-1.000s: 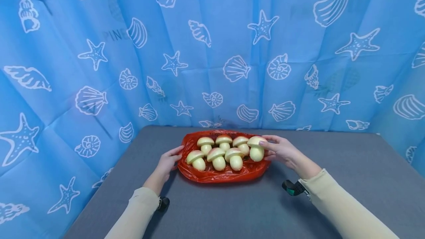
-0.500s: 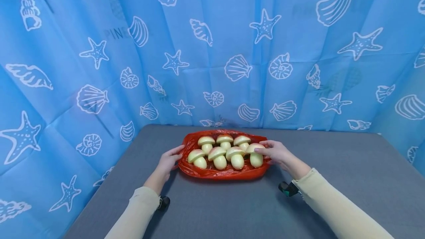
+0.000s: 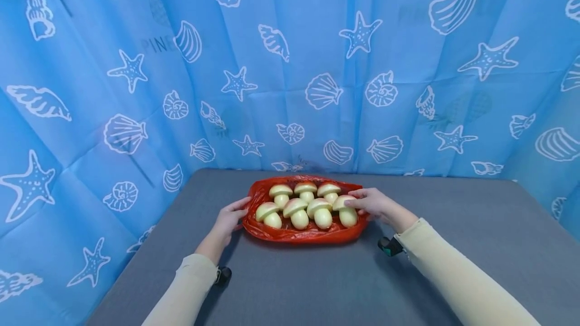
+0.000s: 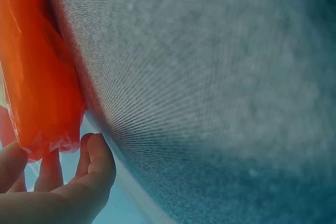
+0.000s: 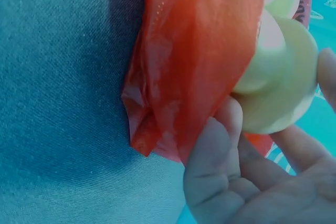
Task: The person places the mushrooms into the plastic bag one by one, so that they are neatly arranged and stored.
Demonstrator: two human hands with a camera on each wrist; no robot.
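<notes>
Several cream toy mushrooms (image 3: pixel 299 214) with pink-tinged caps lie in two rows in a red plastic bag (image 3: pixel 299 237), its mouth spread wide. At the bag's left end, my left hand (image 3: pixel 228 222) pinches the plastic edge between thumb and fingers; its curled fingers (image 4: pixel 97 166) show in the left wrist view. My right hand (image 3: pixel 376 206) is at the other end, with thumb and fingers about the cap of the rightmost toy mushroom (image 3: pixel 348 215), which sits in the front row. In the right wrist view, some fingers touch the bag (image 5: pixel 194 66) beside that mushroom's cap (image 5: pixel 294 87).
The bag rests on a grey cloth-covered table (image 3: pixel 308 286), toward its far edge. Behind it hangs a blue curtain (image 3: pixel 281 104) printed with shells and starfish. A dark strap device sits at each wrist.
My right hand has moved left and lowered the rightmost toy mushroom into the bag's right end, level with the front row. The left hand has stayed at the bag's left edge.
</notes>
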